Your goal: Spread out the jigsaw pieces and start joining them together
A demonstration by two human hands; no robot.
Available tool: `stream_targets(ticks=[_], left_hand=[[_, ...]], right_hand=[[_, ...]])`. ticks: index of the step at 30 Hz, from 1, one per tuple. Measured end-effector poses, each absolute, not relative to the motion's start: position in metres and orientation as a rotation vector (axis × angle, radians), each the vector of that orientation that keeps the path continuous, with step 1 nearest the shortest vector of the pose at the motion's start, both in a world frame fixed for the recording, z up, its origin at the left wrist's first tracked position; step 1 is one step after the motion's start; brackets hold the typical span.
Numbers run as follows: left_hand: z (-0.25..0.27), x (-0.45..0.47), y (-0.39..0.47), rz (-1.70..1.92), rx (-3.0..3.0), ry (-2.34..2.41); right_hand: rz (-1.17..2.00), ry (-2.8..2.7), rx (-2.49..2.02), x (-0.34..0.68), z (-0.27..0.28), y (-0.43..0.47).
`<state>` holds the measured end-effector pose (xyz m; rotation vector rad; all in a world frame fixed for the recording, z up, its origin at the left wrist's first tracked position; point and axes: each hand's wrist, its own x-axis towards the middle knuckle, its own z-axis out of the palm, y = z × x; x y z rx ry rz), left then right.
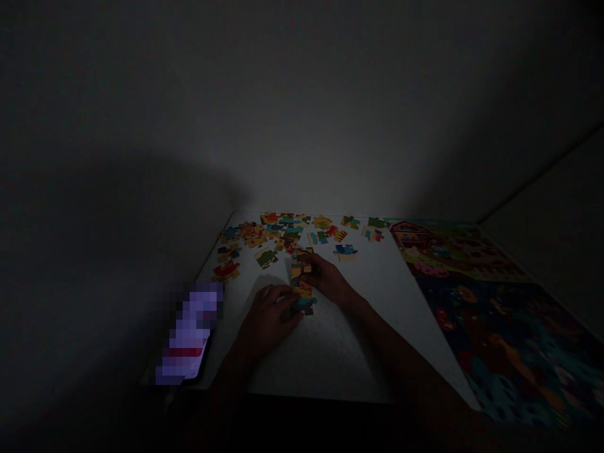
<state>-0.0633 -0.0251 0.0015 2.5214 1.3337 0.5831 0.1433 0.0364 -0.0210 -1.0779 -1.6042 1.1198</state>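
Note:
A short upright strip of joined jigsaw puzzle pieces (302, 290), yellow, orange and teal, lies on the white table in front of me. My left hand (268, 318) grips its lower left side between thumb and fingers. At the upper right of the strip, my right hand (328, 280) has its fingers pinched on a puzzle piece (304, 267), which they partly cover. The dim light hides whether this piece is fully locked into the strip. Just beyond the hands lie a loose green piece (267, 257) and a blue one (346, 252).
Several loose, colourful pieces (255, 233) crowd the back left of the white table (340, 358). A lit phone (191, 333) rests at the left edge. On the right lie a farm picture (448, 251) and a dark blue picture (514, 346). A wall (302, 126) rises behind.

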Motion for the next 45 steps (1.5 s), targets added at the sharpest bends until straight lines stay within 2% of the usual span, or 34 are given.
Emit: stream_targets(ticks=[12, 20, 26, 30, 33, 38, 45], left_hand=[[-0.003, -0.065, -0.029, 0.583, 2.57, 1.311], [-0.009, -0.08, -0.063, 0.645, 2.618, 1.238], [-0.005, -0.081, -0.069, 0.703, 2.59, 1.265], [0.012, -0.069, -0.053, 0.839, 2.502, 1.423], [0.018, -0.058, -0.041, 0.809, 2.493, 1.466], [-0.001, -0.049, -0.039, 0.66, 2.572, 1.388], [-0.016, -0.057, -0.039, 0.721, 2.492, 1.413]], right_hand=[[0.907, -1.814, -1.13, 0.145, -0.017, 0.038], [0.803, -2.041, -1.069, 0.145, -0.014, 0.026], [0.911, -1.741, -1.169, 0.156, -0.016, 0.032], [0.797, -1.595, -1.329, 0.172, -0.019, 0.04], [0.723, -1.498, -1.416, 0.179, -0.022, 0.046], [0.596, -1.488, -1.481, 0.191, -0.026, 0.05], [0.331, -1.255, -1.69, 0.249, -0.028, 0.056]])
